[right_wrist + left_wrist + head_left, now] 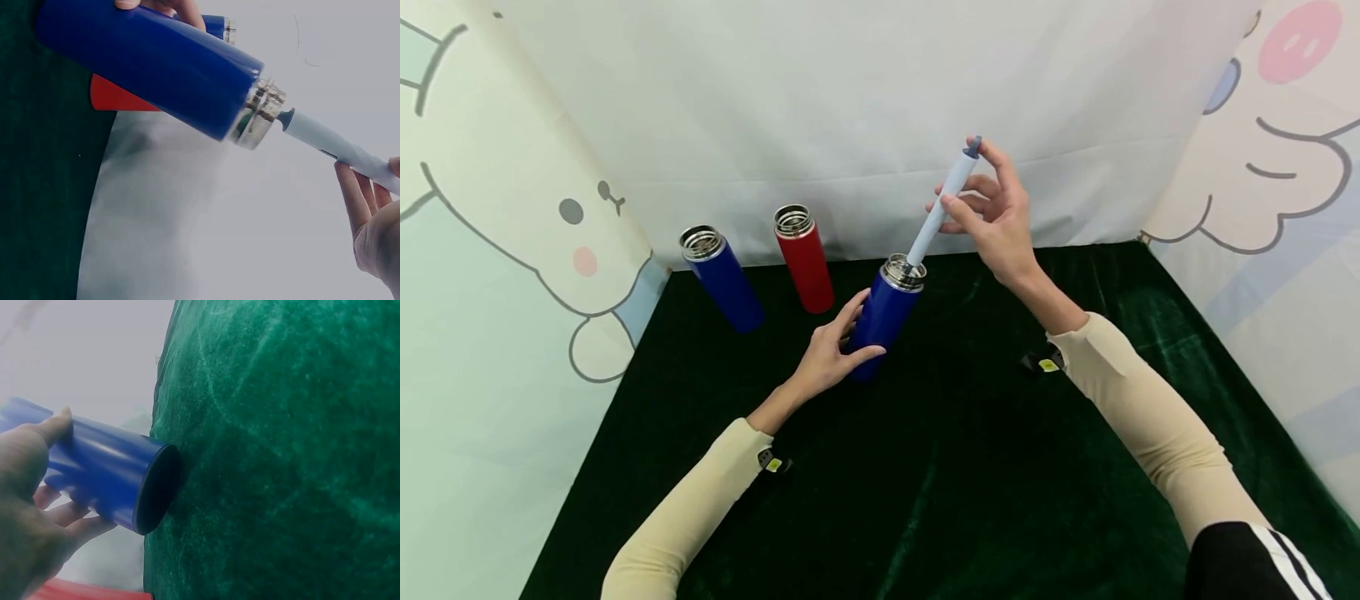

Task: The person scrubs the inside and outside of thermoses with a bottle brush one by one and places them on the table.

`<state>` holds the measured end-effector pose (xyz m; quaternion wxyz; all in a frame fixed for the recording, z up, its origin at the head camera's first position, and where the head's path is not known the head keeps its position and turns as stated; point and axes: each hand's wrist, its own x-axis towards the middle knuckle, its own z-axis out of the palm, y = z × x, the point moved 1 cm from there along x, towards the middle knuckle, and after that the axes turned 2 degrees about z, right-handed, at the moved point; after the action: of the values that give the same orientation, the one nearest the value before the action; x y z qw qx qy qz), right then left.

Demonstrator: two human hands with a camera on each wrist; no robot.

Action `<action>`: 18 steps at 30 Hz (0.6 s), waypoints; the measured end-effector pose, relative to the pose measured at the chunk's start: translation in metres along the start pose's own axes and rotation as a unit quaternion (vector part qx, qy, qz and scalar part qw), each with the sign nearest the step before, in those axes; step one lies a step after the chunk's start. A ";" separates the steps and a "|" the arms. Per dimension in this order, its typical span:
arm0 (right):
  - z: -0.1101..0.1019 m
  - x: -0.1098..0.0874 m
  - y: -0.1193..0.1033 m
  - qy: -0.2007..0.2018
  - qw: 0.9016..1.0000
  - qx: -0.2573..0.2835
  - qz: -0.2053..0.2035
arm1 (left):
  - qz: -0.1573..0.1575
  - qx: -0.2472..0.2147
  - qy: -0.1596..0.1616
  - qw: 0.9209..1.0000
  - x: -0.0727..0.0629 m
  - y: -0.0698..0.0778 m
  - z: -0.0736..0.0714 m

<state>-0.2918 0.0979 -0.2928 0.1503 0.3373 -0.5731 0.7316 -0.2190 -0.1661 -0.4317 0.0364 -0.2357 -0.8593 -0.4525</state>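
Note:
My left hand (826,357) grips a blue bottle (880,321) round its side, thumb on the front. The bottle leans to the right, its steel threaded mouth uncapped and facing up. In the left wrist view, its dark base (159,489) shows just by the green cloth; whether they touch I cannot tell. My right hand (996,218) pinches a slim light-blue stick (942,204) with grey-blue ends, one finger on its top end. The stick slants down to the bottle's mouth (257,114), where its narrow grey end (286,119) meets the opening; anything inside is hidden.
A second blue bottle (727,283) and a red bottle (805,265) stand uncapped at the back left, beside the held bottle. Dark green velvet cloth (880,500) covers the table. A white curtain (865,100) hangs behind, with cartoon-printed panels (520,275) on both sides.

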 end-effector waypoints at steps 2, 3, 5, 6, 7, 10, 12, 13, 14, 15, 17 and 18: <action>0.001 -0.003 0.004 -0.001 1.000 0.000 0.006 | -0.001 0.002 -0.001 1.000 0.000 0.000 0.000; 0.001 -0.005 0.006 -0.005 1.000 0.003 0.012 | -0.001 0.003 -0.002 1.000 0.000 0.000 0.000; 0.003 -0.010 0.010 -0.020 0.999 0.004 0.026 | -0.001 0.006 -0.003 1.000 -0.001 0.001 0.000; 0.005 -0.013 0.013 -0.032 0.999 0.000 0.034 | -0.002 0.008 -0.003 1.000 -0.001 0.001 0.000; 0.006 -0.016 0.015 -0.044 0.998 -0.006 0.042 | -0.001 0.009 -0.004 1.000 -0.001 0.001 0.000; 0.010 -0.023 0.020 -0.080 0.994 -0.041 0.059 | -0.001 0.013 -0.004 1.000 -0.001 0.002 0.000; 0.012 -0.026 0.023 -0.100 0.990 -0.080 0.059 | -0.003 0.013 -0.005 1.000 -0.001 0.002 0.000; 0.013 -0.027 0.023 -0.110 0.987 -0.098 0.057 | -0.003 0.013 -0.005 1.000 -0.001 0.002 0.000; 0.014 -0.028 0.024 -0.118 0.985 -0.113 0.054 | -0.002 0.012 -0.005 1.000 -0.001 0.002 0.000; 0.015 -0.028 0.025 -0.124 0.983 -0.125 0.051 | -0.002 0.009 -0.005 1.000 -0.001 0.003 0.000; 0.017 -0.029 0.027 -0.134 0.979 -0.145 0.045 | 0.000 0.006 -0.005 1.000 -0.001 0.003 -0.001; 0.017 -0.029 0.027 -0.138 0.979 -0.146 0.044 | 0.001 0.004 -0.005 1.000 -0.002 0.002 -0.001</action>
<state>-0.2816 0.0782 -0.3301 0.0846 0.3837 -0.7035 0.5922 -0.2165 -0.1661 -0.4300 0.0340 -0.2389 -0.8609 -0.4479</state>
